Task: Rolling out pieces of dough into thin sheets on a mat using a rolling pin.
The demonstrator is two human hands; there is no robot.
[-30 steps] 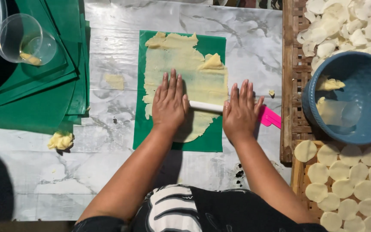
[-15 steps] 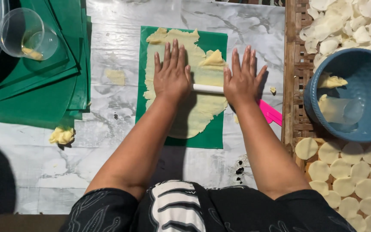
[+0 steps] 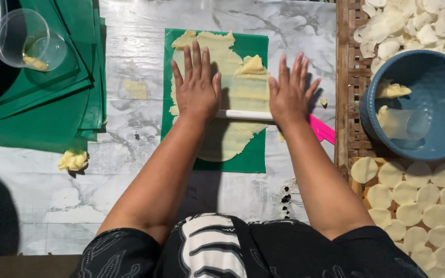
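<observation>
we see the white rolling pin point(image 3: 245, 115) lying crosswise, its long axis left to right, under both palms at the middle of the dough sheet point(image 3: 233, 92) on the green mat point(image 3: 256, 154). the left hand point(image 3: 195, 87) and right hand point(image 3: 289, 92) press flat on it, fingers spread wide and pointing away from us, gripping nothing. its pink handle point(image 3: 321, 129) sticks out past the right hand, so that hand is nearer the end. dough lies both ahead of and behind the pin.

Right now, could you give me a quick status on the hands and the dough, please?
Left hand and right hand flat on roller. Dough thin on green mat. Nothing in the way.
</observation>
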